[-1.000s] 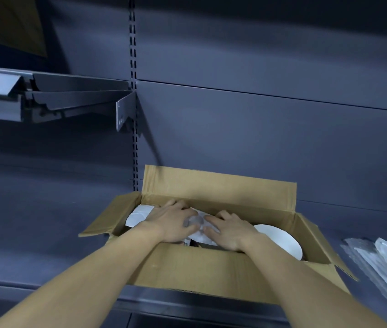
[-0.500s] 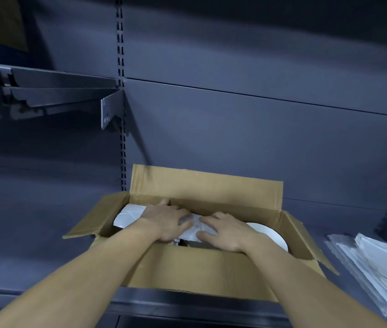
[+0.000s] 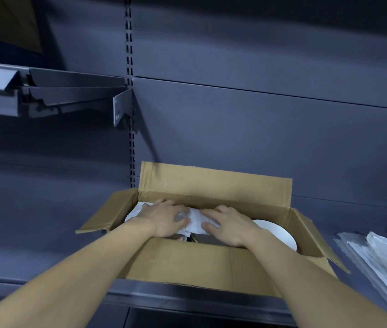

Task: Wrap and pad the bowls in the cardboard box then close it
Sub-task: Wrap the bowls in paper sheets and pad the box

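An open cardboard box (image 3: 187, 263) stands on a dark shelf, all flaps up or out. Inside on the left lies white wrapping paper (image 3: 196, 222), crumpled over something I cannot see. My left hand (image 3: 166, 217) lies on the paper with fingers bent over it. My right hand (image 3: 229, 224) presses the paper from the right with fingers spread and nearly straight. A bare white bowl (image 3: 275, 233) sits in the box's right half, partly behind my right wrist.
A stack of white sheets in clear plastic (image 3: 382, 261) lies on the shelf to the right of the box. A metal shelf bracket (image 3: 122, 110) juts out above left. The grey back panel stands just behind the box.
Both hands stay on the paper inside the box; they have shifted only slightly, pressing it down. The view has swung a little.
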`<state>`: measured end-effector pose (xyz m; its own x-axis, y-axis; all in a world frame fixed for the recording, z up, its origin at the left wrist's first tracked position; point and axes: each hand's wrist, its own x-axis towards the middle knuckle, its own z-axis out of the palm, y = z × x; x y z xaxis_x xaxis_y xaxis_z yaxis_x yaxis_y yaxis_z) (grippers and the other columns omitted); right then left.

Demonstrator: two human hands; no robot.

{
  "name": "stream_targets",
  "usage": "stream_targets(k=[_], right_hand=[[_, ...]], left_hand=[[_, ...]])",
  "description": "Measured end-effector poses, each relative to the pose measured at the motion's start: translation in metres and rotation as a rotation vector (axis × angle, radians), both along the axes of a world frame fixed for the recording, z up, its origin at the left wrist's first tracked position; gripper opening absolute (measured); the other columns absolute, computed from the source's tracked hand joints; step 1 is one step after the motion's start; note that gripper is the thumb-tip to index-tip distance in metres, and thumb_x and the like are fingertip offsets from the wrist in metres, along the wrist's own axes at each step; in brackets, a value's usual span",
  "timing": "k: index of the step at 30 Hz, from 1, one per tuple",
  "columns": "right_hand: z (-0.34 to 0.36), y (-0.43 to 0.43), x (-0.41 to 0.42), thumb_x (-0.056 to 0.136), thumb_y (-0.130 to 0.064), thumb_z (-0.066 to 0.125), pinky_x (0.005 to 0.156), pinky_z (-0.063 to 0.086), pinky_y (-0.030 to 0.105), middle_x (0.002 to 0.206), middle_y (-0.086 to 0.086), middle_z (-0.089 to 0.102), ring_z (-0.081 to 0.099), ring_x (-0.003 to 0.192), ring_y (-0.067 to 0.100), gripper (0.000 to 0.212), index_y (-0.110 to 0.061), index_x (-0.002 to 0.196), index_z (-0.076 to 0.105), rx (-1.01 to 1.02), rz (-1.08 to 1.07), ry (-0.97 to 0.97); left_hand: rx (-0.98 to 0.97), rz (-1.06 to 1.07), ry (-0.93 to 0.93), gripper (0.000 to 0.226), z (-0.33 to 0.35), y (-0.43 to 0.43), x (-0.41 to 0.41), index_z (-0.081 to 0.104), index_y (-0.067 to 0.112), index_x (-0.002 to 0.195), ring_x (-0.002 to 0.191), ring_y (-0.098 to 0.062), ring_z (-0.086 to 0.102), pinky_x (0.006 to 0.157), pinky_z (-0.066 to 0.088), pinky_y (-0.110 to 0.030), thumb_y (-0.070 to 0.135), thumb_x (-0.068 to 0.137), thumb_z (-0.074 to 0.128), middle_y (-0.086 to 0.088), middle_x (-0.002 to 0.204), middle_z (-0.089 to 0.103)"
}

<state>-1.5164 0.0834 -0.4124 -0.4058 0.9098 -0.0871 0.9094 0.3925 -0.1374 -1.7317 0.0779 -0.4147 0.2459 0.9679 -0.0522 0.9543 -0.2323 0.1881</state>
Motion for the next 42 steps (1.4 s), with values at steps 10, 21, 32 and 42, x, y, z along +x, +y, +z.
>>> stream_targets(k=[10, 21, 32, 42], right_hand=[[-0.005, 0.003, -0.008, 0.098, -0.061, 0.025, 0.107, 0.035, 0.044, 0.154, -0.002, 0.03, 0.03, 0.138, 0.024, 0.055, -0.042, 0.15, 0.025, -0.013, -0.025, -0.045], [-0.007, 0.001, -0.005, 0.099, -0.058, 0.027, 0.108, 0.033, 0.043, 0.154, -0.005, 0.031, 0.029, 0.139, 0.022, 0.055, -0.04, 0.15, 0.026, 0.011, 0.004, -0.002], [-0.009, 0.005, -0.007, 0.1, -0.053, 0.027, 0.109, 0.032, 0.045, 0.155, -0.003, 0.029, 0.027, 0.139, 0.024, 0.052, -0.04, 0.15, 0.025, -0.031, 0.008, -0.012], [-0.005, 0.0, 0.0, 0.097, -0.058, 0.03, 0.104, 0.037, 0.043, 0.15, -0.003, 0.035, 0.03, 0.136, 0.022, 0.054, -0.042, 0.149, 0.028, 0.035, -0.023, 0.008]], left_hand=[[-0.021, 0.032, 0.136, 0.051, -0.002, 0.001, 0.004, 0.03, 0.044, 0.147, 0.142, -0.021, 0.025, 0.107, 0.027, -0.054, 0.057, 0.1, 0.019, 0.01, 0.157, 0.029], [0.001, -0.029, 0.023, 0.047, 0.005, -0.003, -0.005, 0.046, 0.033, 0.14, 0.133, -0.021, 0.039, 0.106, 0.036, -0.047, 0.043, 0.095, 0.037, 0.005, 0.146, 0.047], [0.017, -0.051, 0.006, 0.049, -0.003, 0.004, -0.006, 0.039, 0.035, 0.145, 0.137, -0.018, 0.033, 0.108, 0.033, -0.044, 0.04, 0.097, 0.038, 0.009, 0.151, 0.04], [0.048, -0.025, -0.015, 0.045, 0.0, -0.002, -0.007, 0.042, 0.049, 0.139, 0.137, -0.017, 0.031, 0.109, 0.028, -0.05, 0.059, 0.097, 0.028, 0.013, 0.148, 0.04]])
